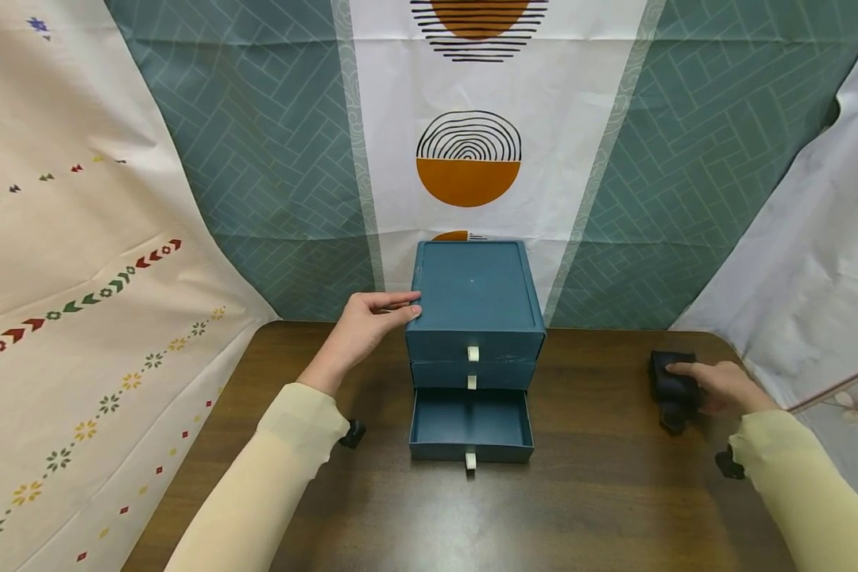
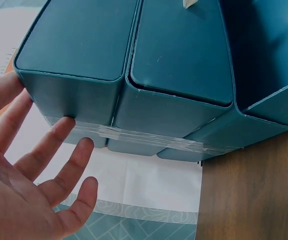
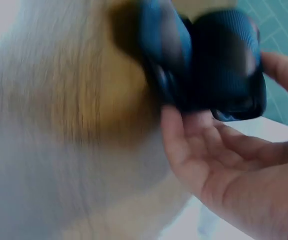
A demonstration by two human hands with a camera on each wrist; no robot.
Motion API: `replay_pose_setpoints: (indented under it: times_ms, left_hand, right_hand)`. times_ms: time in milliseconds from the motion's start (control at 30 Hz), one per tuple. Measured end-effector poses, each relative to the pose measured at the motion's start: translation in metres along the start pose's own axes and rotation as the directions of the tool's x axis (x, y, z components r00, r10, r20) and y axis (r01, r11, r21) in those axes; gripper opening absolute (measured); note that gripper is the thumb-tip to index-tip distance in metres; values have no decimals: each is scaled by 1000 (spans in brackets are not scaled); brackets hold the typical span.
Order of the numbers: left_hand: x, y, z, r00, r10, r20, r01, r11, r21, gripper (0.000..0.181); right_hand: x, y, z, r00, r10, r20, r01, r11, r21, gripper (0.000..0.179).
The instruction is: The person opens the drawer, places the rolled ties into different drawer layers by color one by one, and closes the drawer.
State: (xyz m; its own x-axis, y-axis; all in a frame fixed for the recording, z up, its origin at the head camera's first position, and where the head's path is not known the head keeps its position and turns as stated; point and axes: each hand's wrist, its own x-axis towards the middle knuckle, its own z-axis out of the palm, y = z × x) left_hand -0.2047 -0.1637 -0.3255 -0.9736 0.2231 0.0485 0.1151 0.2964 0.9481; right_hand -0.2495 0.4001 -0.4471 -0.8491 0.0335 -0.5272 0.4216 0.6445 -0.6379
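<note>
A dark teal set of three small drawers (image 1: 475, 290) stands in the middle of the table. Its bottom drawer (image 1: 439, 451) is pulled out and bare inside; the upper two are closed, each with a pale pull tab. My left hand (image 1: 357, 330) touches the cabinet's left side near the top, and in the left wrist view its fingers (image 2: 78, 162) are loosely spread beside the taped wall. Off to the right, my right hand (image 1: 729, 385) grips a black rolled strap (image 1: 672, 389). The right wrist view shows the strap's ribbed surface (image 3: 224, 55) and a loose end, with fingers beneath.
The brown wooden table (image 1: 579, 492) extends around the cabinet. A teal and white patterned cloth (image 1: 279, 159) hangs behind, with a cream cloth (image 1: 114, 302) on the left and a white one (image 1: 829, 262) on the right. Small black wrist devices (image 1: 353, 434) show beside the sleeves.
</note>
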Motion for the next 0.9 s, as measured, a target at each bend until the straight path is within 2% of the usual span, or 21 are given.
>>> replay_pose_setpoints:
  times_ms: [100, 200, 333, 433, 600, 700, 800, 900]
  left_hand:
    - [1, 0, 0, 1000, -3, 4, 3, 1000, 0, 39]
    - [1, -1, 0, 1000, -9, 2, 9, 1000, -2, 39]
    - [1, -1, 0, 1000, -16, -4, 16, 1000, 5, 39]
    - [1, 0, 0, 1000, -18, -4, 18, 1000, 11, 39]
    - [4, -4, 0, 1000, -21, -1, 21, 1000, 0, 39]
    - [8, -12, 0, 1000, -16, -5, 16, 1000, -10, 39]
    - [12, -22, -1, 1000, -5, -12, 5, 1000, -1, 39]
    - [15, -27, 0, 1000, 4, -18, -3, 1000, 14, 39]
  right_hand:
    - [-2, 0, 5, 992, 16, 123, -32, 991, 131, 109]
    - [-3, -1, 12, 986, 1, 166, -31, 983, 182, 102]
    - [-6, -7, 23, 987, -33, 158, 3, 982, 186, 97]
    - [-10, -15, 32, 989, -72, 129, 52, 987, 150, 92]
    - [-17, -37, 50, 982, -165, 96, 153, 980, 123, 72]
    - [-24, -57, 64, 970, -221, 101, 203, 965, 167, 70]
    - [-35, -75, 78, 951, -281, 132, 249, 944, 216, 78]
    - [-45, -88, 93, 919, -347, 187, 287, 915, 284, 73]
